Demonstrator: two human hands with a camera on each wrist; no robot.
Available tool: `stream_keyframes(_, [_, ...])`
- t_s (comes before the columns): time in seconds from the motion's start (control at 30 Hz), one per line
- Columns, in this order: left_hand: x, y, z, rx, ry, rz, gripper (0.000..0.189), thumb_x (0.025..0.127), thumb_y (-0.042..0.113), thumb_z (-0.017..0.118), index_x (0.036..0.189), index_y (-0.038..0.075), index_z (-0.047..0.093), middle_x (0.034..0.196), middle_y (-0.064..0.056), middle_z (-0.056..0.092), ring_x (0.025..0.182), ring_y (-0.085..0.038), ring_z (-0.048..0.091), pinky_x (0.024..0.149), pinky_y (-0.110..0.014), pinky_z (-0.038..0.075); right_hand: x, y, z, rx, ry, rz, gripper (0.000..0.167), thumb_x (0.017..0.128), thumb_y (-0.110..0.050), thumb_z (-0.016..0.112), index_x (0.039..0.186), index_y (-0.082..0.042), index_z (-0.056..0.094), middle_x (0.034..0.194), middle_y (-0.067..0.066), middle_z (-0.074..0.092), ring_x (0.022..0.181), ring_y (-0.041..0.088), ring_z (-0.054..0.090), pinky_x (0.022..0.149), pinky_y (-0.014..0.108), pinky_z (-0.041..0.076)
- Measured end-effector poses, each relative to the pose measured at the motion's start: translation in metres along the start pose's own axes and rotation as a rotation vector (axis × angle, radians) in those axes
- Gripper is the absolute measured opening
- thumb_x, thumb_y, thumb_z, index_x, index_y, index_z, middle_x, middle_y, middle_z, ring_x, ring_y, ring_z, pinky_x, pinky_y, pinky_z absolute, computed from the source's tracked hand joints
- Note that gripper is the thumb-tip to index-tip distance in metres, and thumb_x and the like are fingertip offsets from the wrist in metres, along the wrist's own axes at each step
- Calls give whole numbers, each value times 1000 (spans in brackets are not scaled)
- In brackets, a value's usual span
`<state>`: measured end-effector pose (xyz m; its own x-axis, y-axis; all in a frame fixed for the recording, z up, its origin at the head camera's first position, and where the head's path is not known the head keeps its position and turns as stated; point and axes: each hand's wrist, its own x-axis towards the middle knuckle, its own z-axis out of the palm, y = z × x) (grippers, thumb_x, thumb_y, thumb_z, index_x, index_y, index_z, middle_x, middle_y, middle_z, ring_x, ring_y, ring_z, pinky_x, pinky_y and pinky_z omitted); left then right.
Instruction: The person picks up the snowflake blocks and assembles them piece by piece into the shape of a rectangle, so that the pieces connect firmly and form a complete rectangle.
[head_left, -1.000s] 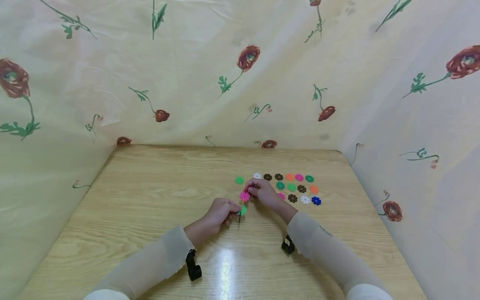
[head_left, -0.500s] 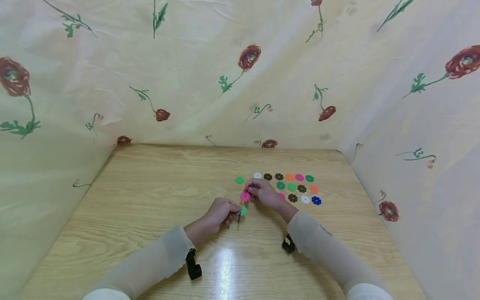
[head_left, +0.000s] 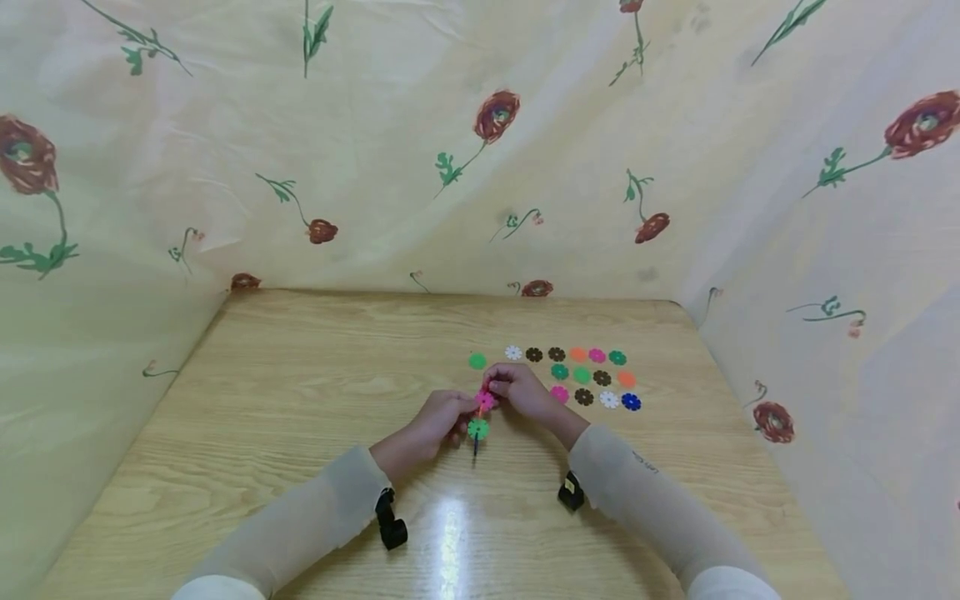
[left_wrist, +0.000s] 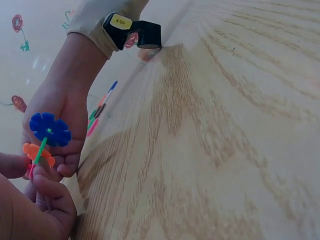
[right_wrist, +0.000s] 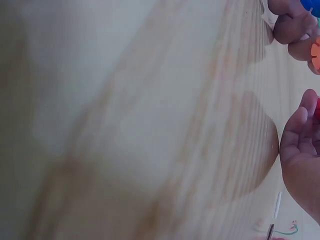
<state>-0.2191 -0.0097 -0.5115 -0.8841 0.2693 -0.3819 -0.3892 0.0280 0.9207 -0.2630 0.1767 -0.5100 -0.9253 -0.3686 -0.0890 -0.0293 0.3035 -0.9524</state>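
Holding a chain of slotted, flower-shaped plastic discs [head_left: 480, 412] between my hands, I pinch it at the bright pink disc [head_left: 485, 402] with the narrowed fingers of my left hand [head_left: 437, 423]. My right hand [head_left: 525, 392] pinches a red plastic piece [head_left: 487, 386], seen edge-on, just beyond the bright pink disc. Nearer me than that disc come an orange disc [left_wrist: 30, 150], then a light green disc [head_left: 477, 428] facing me, and a dark blue disc [left_wrist: 50, 122] at the end. Beyond the bright pink disc, a loose green disc [head_left: 477, 361] lies on the wood-grain worktop [head_left: 315, 367]. To its right, three rows of loose flower-shaped discs [head_left: 602, 378] lie flat: white, brown, orange, pink, green and blue.
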Motion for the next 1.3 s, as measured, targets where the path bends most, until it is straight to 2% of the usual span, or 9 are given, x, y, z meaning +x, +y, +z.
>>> stream_keyframes(0.2, [2,3,2,26,26,-4,17,98,15,64,94,0,72,65,0,53,54,-9,44,46,-18,37,0,0,1,-13,-12,-14,14,97,10,54,99,8,68,95,9,67,86,16,62,75,25,55])
stream_keyframes(0.43, [0,5,7,67,129,54,14,93,11,66,84,0,71,64,1,55,56,-9,47,48,-19,36,-1,0,5,-26,6,-64,14,94,13,56,98,11,69,92,7,69,84,14,62,76,25,54])
stream_keyframes(0.57, [-1,6,7,72,150,51,14,92,9,65,82,0,70,67,0,55,59,-11,49,51,-20,39,-1,-1,6,-17,5,-71,14,94,13,56,99,12,69,92,8,71,84,14,63,77,25,56])
stream_keyframes(0.77, [-1,9,4,75,88,6,15,92,11,63,79,4,66,66,-1,55,59,-12,49,51,-21,40,-4,-6,3,-23,-29,-46,15,95,10,58,103,9,71,97,11,73,84,14,66,76,27,59])
stream_keyframes(0.97, [-5,15,2,95,-14,-5,19,96,13,60,78,6,64,62,0,53,53,-9,45,46,-20,35,-5,-7,0,-11,-72,-43,17,97,8,57,107,10,70,102,17,73,84,13,67,75,26,58])
stream_keyframes(1.07, [-6,15,2,80,-47,-16,18,97,11,59,82,4,66,64,0,54,53,-9,43,46,-20,34,-5,-7,-3,-50,-81,-27,18,97,5,59,110,6,71,104,14,74,85,15,67,74,27,57])
stream_keyframes(1.2, [-4,14,0,60,-44,-32,17,99,11,58,89,1,67,66,-1,56,53,-8,44,46,-19,34,-6,-8,-18,-174,-12,8,19,97,-2,63,114,-1,72,105,8,73,87,20,67,71,30,57])
stream_keyframes(1.3, [-2,13,-1,62,-40,-36,18,100,12,57,95,-1,69,69,-2,58,55,-8,45,47,-18,35,-11,-8,-40,-342,83,18,18,96,-5,66,112,-2,73,103,8,71,88,24,66,71,33,58])
